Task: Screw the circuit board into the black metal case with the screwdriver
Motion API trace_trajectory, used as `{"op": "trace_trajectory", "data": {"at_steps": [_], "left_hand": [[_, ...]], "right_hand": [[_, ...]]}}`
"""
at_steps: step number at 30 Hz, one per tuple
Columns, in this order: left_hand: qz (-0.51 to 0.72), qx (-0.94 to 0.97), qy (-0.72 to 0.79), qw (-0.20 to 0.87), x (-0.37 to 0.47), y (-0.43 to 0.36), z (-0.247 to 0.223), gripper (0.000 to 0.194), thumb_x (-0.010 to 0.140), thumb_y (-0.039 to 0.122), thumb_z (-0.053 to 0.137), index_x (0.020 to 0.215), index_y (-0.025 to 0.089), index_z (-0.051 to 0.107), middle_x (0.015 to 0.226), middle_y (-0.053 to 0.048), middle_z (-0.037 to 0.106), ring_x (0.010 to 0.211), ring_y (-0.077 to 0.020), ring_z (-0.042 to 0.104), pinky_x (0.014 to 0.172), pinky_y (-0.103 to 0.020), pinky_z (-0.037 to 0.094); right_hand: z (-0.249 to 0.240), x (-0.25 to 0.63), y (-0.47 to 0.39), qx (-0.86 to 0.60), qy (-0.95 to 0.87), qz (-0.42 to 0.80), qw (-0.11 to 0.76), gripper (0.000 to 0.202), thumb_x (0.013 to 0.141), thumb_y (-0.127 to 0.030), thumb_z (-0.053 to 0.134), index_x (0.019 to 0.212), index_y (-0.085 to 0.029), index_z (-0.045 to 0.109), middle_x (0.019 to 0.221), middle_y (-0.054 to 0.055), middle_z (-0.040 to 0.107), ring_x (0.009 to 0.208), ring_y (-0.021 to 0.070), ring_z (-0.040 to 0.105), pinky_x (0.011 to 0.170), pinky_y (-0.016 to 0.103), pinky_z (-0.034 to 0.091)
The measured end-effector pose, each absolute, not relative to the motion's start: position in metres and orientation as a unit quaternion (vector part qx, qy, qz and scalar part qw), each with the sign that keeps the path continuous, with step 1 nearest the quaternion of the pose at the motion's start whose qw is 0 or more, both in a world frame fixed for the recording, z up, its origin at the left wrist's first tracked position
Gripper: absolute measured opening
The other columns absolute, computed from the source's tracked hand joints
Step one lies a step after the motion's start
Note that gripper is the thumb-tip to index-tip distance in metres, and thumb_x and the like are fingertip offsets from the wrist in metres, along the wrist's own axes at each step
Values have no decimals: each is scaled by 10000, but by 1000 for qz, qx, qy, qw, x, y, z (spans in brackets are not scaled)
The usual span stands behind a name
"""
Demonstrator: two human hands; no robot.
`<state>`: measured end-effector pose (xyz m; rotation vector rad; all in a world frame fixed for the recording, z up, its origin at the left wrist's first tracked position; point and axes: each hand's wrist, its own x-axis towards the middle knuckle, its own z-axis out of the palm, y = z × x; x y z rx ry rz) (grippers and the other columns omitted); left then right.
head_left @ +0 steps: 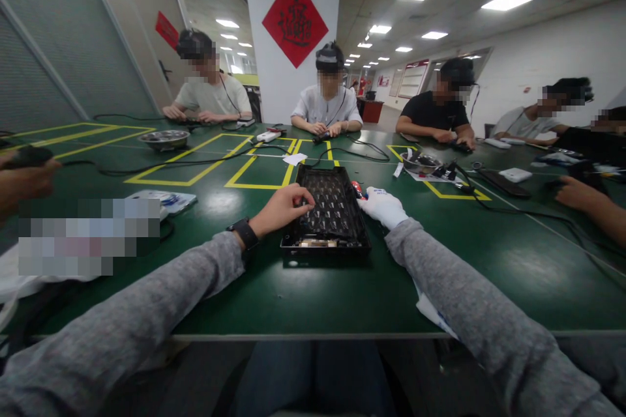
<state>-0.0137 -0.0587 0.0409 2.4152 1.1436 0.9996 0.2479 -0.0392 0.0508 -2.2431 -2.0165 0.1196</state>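
A shallow black casing (325, 208) lies on the green table before me, its inside filled with rows of small shiny shapes. Along its near end runs a pale, gold-coloured strip (317, 244). My left hand (286, 210), bare and with a dark watch at the wrist, reaches over the casing's left rim. Its thumb and index finger are pinched together; whatever lies between them is too small to name. Beside the right rim, my right hand (384, 206) wears a white glove and is closed around a red-handled tool (359, 190), whose working end I cannot make out.
Several people sit around the table (235, 300). Metal bowls (165, 139) stand at left and right, the right bowl (421, 161) among small parts. Black cables (195, 163) cross the surface. A plastic packet (171, 201) lies left; white paper (295, 159) lies beyond the casing.
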Motion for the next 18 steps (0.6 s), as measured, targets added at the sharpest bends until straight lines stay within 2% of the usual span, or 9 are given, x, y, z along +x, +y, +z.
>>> {"op": "trace_trajectory", "data": {"at_steps": [3, 5, 8, 10, 12, 15, 18], "left_hand": [[274, 871, 330, 240, 0, -64, 52, 257, 726, 393, 600, 811, 167, 688, 709, -22, 532, 653, -123, 469, 614, -239, 370], [270, 867, 326, 263, 6, -66, 56, 299, 757, 427, 564, 794, 162, 696, 743, -42, 569, 696, -136, 498, 661, -251, 390], [273, 867, 323, 263, 10, -72, 61, 394, 828, 461, 450, 778, 168, 708, 744, -42, 568, 714, -138, 510, 707, -258, 393], [270, 870, 316, 266, 10, -78, 62, 460, 862, 466, 375, 762, 172, 715, 736, -35, 549, 693, -128, 506, 701, -253, 389], [276, 868, 304, 277, 10, -84, 61, 501, 888, 448, 320, 756, 173, 716, 749, -34, 552, 698, -125, 511, 704, -248, 389], [283, 865, 293, 294, 9, -90, 57, 524, 907, 424, 279, 771, 170, 717, 776, -40, 578, 715, -126, 520, 706, -243, 393], [288, 864, 290, 295, 8, -91, 54, 547, 913, 424, 257, 773, 168, 720, 768, -45, 587, 707, -126, 519, 701, -243, 397]], "right_hand": [[50, 249, -37, -751, -652, 55, 91, 510, 765, -560, 426, 1006, -142, 591, 1071, 173, 600, 990, 288, 567, 798, 375, 418], [53, 251, -35, -751, -644, 59, 133, 480, 784, -536, 403, 947, -129, 600, 1025, 180, 612, 976, 276, 567, 798, 359, 413], [60, 249, -36, -715, -638, 68, 277, 486, 828, -533, 306, 915, -136, 572, 941, 152, 625, 889, 224, 580, 756, 312, 420], [65, 241, -41, -649, -619, 134, 421, 508, 839, -562, 251, 940, -153, 534, 866, 107, 631, 730, 164, 578, 662, 271, 425], [68, 229, -49, -566, -579, 258, 527, 555, 818, -630, 220, 978, -172, 489, 782, 64, 630, 547, 112, 509, 534, 238, 394], [69, 208, -64, -460, -523, 419, 583, 573, 759, -700, 287, 955, -190, 460, 717, 31, 621, 437, 75, 414, 429, 209, 330], [67, 194, -76, -424, -496, 464, 599, 539, 740, -692, 363, 927, -197, 469, 705, 11, 610, 427, 63, 405, 402, 192, 323]]}}
